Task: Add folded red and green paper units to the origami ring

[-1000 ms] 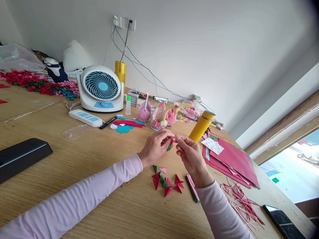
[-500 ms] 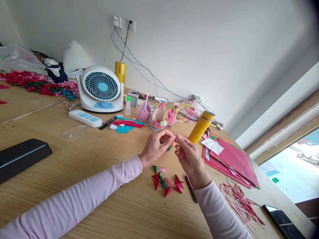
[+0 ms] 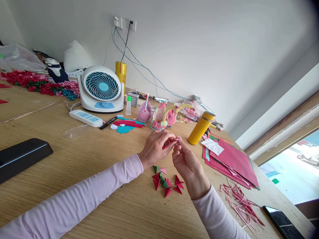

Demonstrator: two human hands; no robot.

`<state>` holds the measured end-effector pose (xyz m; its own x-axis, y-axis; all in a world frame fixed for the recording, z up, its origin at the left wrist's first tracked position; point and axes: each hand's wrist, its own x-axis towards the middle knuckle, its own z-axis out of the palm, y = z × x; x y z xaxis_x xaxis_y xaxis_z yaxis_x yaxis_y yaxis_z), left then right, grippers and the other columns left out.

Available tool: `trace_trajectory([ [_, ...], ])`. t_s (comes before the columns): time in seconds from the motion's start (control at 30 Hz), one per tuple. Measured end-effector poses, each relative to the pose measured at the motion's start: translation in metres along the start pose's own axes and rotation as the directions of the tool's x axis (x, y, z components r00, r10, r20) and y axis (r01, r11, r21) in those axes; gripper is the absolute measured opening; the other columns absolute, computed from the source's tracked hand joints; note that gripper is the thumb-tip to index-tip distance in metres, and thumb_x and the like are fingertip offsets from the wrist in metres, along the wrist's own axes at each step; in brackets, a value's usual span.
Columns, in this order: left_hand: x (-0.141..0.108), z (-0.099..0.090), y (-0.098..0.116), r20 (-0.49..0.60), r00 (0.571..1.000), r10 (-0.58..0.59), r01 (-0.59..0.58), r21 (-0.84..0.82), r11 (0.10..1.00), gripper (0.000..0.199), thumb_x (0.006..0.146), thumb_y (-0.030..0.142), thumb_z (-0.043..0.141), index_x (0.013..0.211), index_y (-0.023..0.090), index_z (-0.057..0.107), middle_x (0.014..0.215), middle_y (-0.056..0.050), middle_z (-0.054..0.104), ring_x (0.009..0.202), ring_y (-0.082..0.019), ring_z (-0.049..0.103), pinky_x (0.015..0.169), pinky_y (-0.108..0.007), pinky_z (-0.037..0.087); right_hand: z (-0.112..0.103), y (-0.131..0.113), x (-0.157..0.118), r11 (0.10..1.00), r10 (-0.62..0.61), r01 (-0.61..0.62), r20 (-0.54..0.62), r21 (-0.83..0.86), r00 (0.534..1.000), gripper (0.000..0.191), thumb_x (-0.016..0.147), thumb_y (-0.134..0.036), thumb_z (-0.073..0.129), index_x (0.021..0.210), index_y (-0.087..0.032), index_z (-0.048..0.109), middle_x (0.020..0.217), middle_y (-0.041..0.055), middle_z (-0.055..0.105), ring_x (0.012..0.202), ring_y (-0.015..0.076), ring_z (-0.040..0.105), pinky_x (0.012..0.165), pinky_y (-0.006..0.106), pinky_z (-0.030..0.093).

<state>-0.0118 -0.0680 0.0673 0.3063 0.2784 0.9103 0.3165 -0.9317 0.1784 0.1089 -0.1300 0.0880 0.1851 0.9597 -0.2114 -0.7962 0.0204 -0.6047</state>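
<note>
My left hand (image 3: 157,146) and my right hand (image 3: 188,162) meet above the table, fingertips touching. Both are closed in a pinch on small red folded paper (image 3: 174,139), mostly covered by the fingers. Below them lie several folded paper triangles: red ones (image 3: 167,192) close together, green ones (image 3: 165,184) among them, and a pink one (image 3: 163,171). Behind the hands stand a pink and green folded-paper swan (image 3: 159,118) and a pink paper figure (image 3: 144,112).
A yellow flask (image 3: 201,128) stands right of the hands, beside red paper sheets (image 3: 234,159). Thin red paper strips (image 3: 240,202) and a phone (image 3: 282,220) lie nearer right. Leftward are a fan (image 3: 102,88), a power strip (image 3: 85,118) and a black case (image 3: 25,156).
My left hand has turned over the held paper, hiding its red and green part. My right hand has shifted slightly down and left, and its wrist now covers the red-green strip on the table.
</note>
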Motion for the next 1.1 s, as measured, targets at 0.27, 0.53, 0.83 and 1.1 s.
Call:
trace_trajectory([
  [0.27,-0.0004,0.001,-0.0009,0.015,1.0,0.02,-0.02,0.018,1.0,0.011,0.098,0.024,0.05,0.092,0.019,0.059,0.088,-0.003,0.072,0.083,-0.015,0.065,0.078,-0.03,0.042,0.0006,-0.0049,-0.0002,0.996,0.092,-0.091,0.121,-0.013,0.988,0.009,0.086,-0.013,0.068,0.082,-0.019,0.064,0.066,-0.0071,0.065,0.037,-0.0014,0.043,0.035,0.005,0.039],
  [0.53,0.0046,-0.0052,-0.0025,0.07,0.996,0.059,-0.061,0.028,0.998,0.012,0.097,0.022,0.049,0.095,0.018,0.06,0.09,-0.002,0.072,0.085,-0.015,0.065,0.085,-0.032,0.042,0.0026,-0.0069,-0.0034,0.994,0.113,-0.112,0.1,-0.021,0.989,0.009,0.09,-0.013,0.06,0.084,-0.019,0.063,0.066,-0.0067,0.064,0.034,-0.0008,0.037,0.034,0.006,0.036],
  [0.83,0.0056,-0.0042,-0.0055,0.071,0.986,0.149,-0.157,0.142,0.977,0.017,0.1,0.02,0.045,0.098,0.018,0.061,0.091,-0.003,0.072,0.086,-0.015,0.066,0.088,-0.031,0.046,-0.0019,-0.007,-0.0005,0.994,0.087,-0.076,0.128,-0.084,0.988,0.006,0.087,-0.014,0.065,0.085,-0.02,0.064,0.067,-0.0065,0.065,0.035,-0.0003,0.036,0.035,0.008,0.036],
  [1.1,0.0085,-0.0074,-0.0085,0.079,0.977,0.2,-0.208,0.108,0.972,0.014,0.097,0.019,0.05,0.096,0.018,0.063,0.087,-0.003,0.072,0.084,-0.016,0.066,0.09,-0.033,0.045,-0.0018,-0.0028,-0.0023,0.997,0.065,-0.06,0.087,-0.052,0.994,0.007,0.083,-0.017,0.07,0.086,-0.02,0.064,0.069,-0.0078,0.066,0.036,-0.0017,0.035,0.036,0.008,0.035],
])
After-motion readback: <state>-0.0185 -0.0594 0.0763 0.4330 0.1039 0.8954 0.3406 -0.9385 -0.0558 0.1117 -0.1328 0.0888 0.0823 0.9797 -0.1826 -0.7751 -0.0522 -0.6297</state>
